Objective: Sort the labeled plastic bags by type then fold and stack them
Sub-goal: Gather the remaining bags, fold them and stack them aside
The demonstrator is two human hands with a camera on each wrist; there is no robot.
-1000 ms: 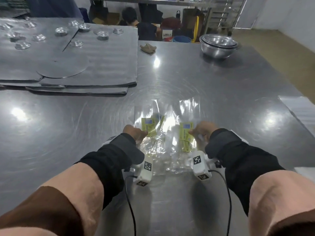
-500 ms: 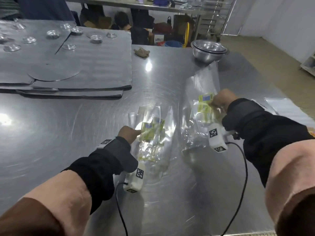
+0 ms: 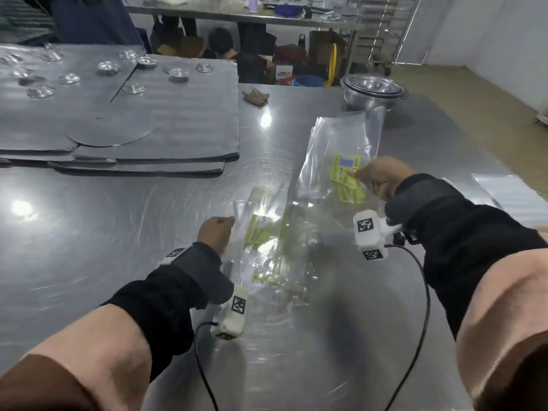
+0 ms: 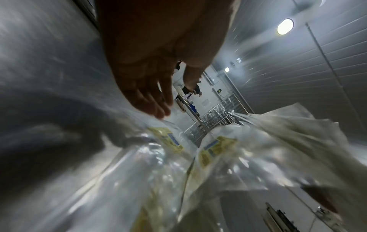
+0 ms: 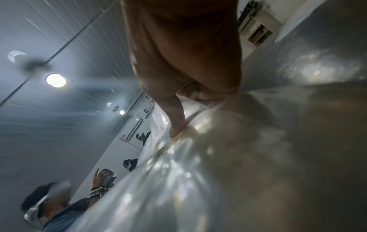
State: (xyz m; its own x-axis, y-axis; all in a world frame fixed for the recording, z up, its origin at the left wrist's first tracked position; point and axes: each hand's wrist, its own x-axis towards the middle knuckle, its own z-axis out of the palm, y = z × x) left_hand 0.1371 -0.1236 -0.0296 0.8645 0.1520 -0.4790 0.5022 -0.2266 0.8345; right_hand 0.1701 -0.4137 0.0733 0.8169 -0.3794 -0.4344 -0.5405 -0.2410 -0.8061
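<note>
A loose pile of clear plastic bags (image 3: 275,250) with yellow labels lies on the steel table (image 3: 89,232) in front of me. My left hand (image 3: 228,223) sits at the pile's left edge. In the left wrist view its fingers (image 4: 158,109) are straight and touch the plastic, thumb apart. My right hand (image 3: 357,175) pinches one clear bag (image 3: 338,137) by its yellow label (image 3: 345,170), off to the right of the pile; the bag stretches away toward the bowls. In the right wrist view a fingertip (image 5: 175,130) presses on the plastic.
Stacked grey sheets (image 3: 166,129) carrying several small metal cups fill the back left. Nested steel bowls (image 3: 372,90) stand at the far edge, and a crumpled cloth (image 3: 256,96) lies near them. Pale sheets (image 3: 510,191) lie at the right edge. A person (image 3: 225,46) crouches behind the table.
My right hand carried one labeled bag away from the pile, to the right and farther out. My left hand stayed at the pile and slid to its left edge.
</note>
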